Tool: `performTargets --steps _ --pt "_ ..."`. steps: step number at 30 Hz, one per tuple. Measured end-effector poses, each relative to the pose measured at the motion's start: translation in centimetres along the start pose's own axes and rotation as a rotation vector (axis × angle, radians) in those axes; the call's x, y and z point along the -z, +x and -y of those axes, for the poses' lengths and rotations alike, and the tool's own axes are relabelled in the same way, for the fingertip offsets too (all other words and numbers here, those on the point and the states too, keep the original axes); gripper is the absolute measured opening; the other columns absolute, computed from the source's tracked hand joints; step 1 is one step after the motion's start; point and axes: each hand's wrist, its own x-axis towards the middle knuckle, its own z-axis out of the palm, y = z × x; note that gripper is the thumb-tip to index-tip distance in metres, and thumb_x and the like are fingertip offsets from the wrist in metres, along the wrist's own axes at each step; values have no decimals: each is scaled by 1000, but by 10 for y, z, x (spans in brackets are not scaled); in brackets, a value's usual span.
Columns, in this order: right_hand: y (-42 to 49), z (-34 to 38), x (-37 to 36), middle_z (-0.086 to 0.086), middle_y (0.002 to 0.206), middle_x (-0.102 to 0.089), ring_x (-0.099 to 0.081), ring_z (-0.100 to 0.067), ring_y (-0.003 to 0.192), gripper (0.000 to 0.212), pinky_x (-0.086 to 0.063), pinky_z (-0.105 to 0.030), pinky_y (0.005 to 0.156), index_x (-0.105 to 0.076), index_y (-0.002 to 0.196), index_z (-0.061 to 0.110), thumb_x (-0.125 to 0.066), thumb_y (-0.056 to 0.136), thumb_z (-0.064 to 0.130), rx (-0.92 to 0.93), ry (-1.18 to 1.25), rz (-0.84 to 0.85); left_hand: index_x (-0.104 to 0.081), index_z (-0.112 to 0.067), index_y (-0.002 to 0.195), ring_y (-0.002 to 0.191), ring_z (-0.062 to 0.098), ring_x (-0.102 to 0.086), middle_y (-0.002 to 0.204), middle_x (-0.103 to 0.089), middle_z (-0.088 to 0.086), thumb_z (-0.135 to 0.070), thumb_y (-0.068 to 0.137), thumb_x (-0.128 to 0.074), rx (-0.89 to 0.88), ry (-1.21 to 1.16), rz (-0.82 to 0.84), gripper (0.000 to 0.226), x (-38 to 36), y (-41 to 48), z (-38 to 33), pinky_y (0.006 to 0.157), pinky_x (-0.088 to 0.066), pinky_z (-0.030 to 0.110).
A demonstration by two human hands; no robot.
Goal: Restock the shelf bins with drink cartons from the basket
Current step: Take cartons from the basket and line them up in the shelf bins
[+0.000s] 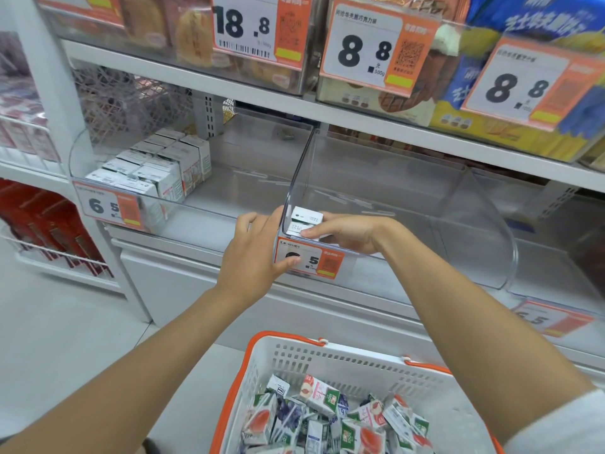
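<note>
- The right hand (pixel 343 232) is reaching over the front wall of the middle clear bin (pixel 425 267), and its fingers (pixel 312 231) are grasping a small stack of white drink cartons (pixel 306 221).
- The held cartons are sitting in the front left corner of that bin, just behind its front wall and against its left side wall.
- The left hand (pixel 258 253) is bracing the same corner from outside. Its thumb is pressing on the orange price label (pixel 314 261) on the bin's front, and its fingers appear to be curling around the corner edge, though the clear plastic is making that hard to read.
- The basket (pixel 343 365), white with an orange rim, is sitting low in the view between the two forearms, below the shelf (pixel 196 290).
- Loose cartons (pixel 327 417) are lying jumbled in the basket, tilted every way, some showing red fruit, some blue.
- In the neighbouring left bin (pixel 78 152), stacked cartons (pixel 157 168) are standing in neat rows against its left side, behind a label reading 6.5 (pixel 108 208).
- On the shelf above, packaged snacks (pixel 196 37) are sitting behind large price tags (pixel 363 50) reading 18.8 and 8.8.
</note>
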Motion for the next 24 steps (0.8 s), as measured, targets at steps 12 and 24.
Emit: performTargets --steps 12,24 --pt "-27 1 -3 6 135 -52 -49 -15 125 69 -43 -38 99 -45 138 29 -76 78 44 82 -168 -211 -26 -25 149 133 17 -26 139 -43 -3 -51 74 -76 44 8 58 94 10 -3 -8 90 -47 38" --pt "-145 -126 -91 6 78 -64 -51 -7 63 12 -41 -14 60 -70 92 14 -71 80 14 336 -394 -723 -56 -17 111 80 17 -55 96 -57 -1 -35 82 -74 89 -267 413 39 -25 -113 -76 73 -46 32"
